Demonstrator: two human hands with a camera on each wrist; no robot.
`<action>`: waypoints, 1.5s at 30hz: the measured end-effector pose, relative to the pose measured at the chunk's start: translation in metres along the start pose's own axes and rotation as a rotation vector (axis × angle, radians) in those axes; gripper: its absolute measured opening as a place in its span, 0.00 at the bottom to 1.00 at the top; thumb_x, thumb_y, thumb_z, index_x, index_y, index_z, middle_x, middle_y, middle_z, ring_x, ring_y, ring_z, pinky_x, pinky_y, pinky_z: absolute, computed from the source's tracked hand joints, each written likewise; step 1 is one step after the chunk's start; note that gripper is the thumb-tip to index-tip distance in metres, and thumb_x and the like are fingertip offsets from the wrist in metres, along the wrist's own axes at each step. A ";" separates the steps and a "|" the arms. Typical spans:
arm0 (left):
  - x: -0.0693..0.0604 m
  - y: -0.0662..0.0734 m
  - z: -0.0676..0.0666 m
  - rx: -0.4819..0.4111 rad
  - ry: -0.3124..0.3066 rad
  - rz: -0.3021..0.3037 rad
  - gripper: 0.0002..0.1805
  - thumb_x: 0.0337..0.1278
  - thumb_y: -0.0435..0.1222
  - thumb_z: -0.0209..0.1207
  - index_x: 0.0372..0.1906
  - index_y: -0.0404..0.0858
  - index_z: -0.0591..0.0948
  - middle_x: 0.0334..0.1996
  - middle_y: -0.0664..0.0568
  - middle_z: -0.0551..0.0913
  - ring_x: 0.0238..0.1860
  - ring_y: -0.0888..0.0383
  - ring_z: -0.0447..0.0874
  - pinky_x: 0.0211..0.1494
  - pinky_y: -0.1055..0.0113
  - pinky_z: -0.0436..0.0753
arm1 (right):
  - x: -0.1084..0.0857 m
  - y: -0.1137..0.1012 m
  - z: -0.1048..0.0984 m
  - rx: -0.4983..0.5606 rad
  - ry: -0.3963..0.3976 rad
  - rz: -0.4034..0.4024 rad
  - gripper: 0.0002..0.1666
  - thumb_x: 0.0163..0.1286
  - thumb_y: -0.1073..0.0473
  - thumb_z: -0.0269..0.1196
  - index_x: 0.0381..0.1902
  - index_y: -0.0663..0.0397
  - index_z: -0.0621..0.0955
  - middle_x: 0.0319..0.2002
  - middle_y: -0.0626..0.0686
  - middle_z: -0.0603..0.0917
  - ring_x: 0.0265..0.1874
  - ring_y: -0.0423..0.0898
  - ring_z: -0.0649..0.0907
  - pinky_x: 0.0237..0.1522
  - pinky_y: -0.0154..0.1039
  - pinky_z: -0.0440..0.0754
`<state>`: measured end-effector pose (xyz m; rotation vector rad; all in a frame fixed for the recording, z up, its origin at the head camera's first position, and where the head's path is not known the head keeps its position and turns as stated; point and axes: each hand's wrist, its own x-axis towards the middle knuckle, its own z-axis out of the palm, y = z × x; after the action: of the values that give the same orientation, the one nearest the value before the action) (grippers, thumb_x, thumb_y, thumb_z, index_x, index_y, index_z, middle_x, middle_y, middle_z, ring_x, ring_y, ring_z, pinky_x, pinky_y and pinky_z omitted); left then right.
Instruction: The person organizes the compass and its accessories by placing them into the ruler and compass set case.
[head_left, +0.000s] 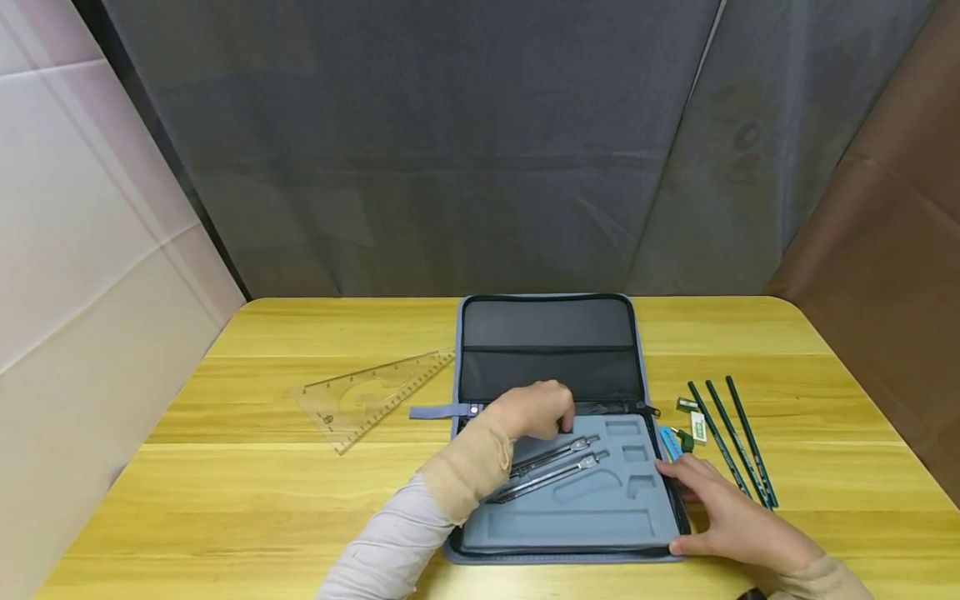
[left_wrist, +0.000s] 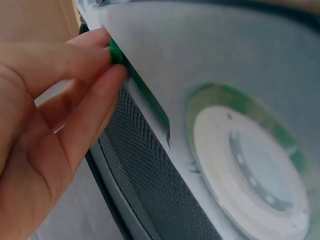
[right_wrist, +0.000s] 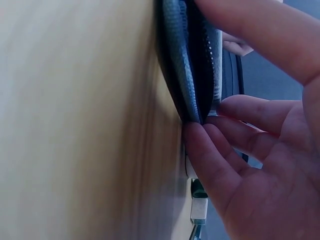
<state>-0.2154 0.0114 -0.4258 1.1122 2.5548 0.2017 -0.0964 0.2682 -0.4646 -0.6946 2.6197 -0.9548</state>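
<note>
A zip case point(head_left: 551, 321) lies unfolded on the table, with a grey-blue moulded tray point(head_left: 570, 523) in its near half. My left hand point(head_left: 534, 408) is over the tray's far edge. Its fingertips pinch a small green piece point(left_wrist: 116, 53) at the tray's edge, mostly hidden by the fingers. Below the left hand, two metal compasses point(head_left: 551, 479) lie in the tray. My right hand point(head_left: 723, 512) rests against the case's right side, thumb near the front corner. In the right wrist view its fairly straight fingers touch the case edge point(right_wrist: 187, 95).
A clear set square point(head_left: 375, 392) lies left of the case, near its blue strap point(head_left: 438, 412). To the right are several dark green pencils point(head_left: 738, 433), a white eraser point(head_left: 698, 427), a small green item point(head_left: 686, 440) and a blue item point(head_left: 670, 442).
</note>
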 end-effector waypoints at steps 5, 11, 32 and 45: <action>-0.001 0.002 0.000 -0.001 -0.001 -0.011 0.17 0.48 0.23 0.59 0.39 0.47 0.85 0.43 0.58 0.80 0.44 0.63 0.77 0.39 0.73 0.77 | 0.000 0.000 0.000 -0.011 0.005 -0.002 0.53 0.48 0.38 0.67 0.62 0.68 0.64 0.58 0.71 0.62 0.56 0.68 0.65 0.44 0.39 0.79; -0.001 0.004 0.002 0.011 0.028 -0.006 0.15 0.49 0.22 0.58 0.33 0.46 0.84 0.36 0.58 0.80 0.34 0.64 0.74 0.33 0.75 0.74 | 0.000 -0.002 0.000 -0.004 0.007 -0.008 0.53 0.47 0.39 0.68 0.62 0.68 0.63 0.58 0.72 0.62 0.55 0.69 0.65 0.45 0.42 0.79; -0.035 -0.025 -0.014 -0.148 0.186 0.146 0.06 0.56 0.31 0.57 0.39 0.38 0.79 0.35 0.51 0.77 0.34 0.60 0.73 0.37 0.71 0.74 | 0.002 -0.005 -0.001 -0.058 0.002 0.036 0.54 0.46 0.36 0.67 0.62 0.65 0.64 0.59 0.72 0.61 0.58 0.72 0.59 0.47 0.46 0.77; -0.090 -0.067 0.000 -0.243 0.350 0.023 0.17 0.56 0.35 0.57 0.50 0.32 0.75 0.48 0.43 0.74 0.50 0.50 0.74 0.52 0.57 0.75 | 0.001 -0.004 -0.001 -0.033 -0.009 0.038 0.54 0.47 0.38 0.67 0.62 0.67 0.64 0.59 0.72 0.61 0.56 0.69 0.65 0.45 0.39 0.78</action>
<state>-0.2038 -0.1002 -0.4207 1.0916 2.7168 0.7521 -0.0964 0.2654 -0.4616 -0.6537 2.6365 -0.8973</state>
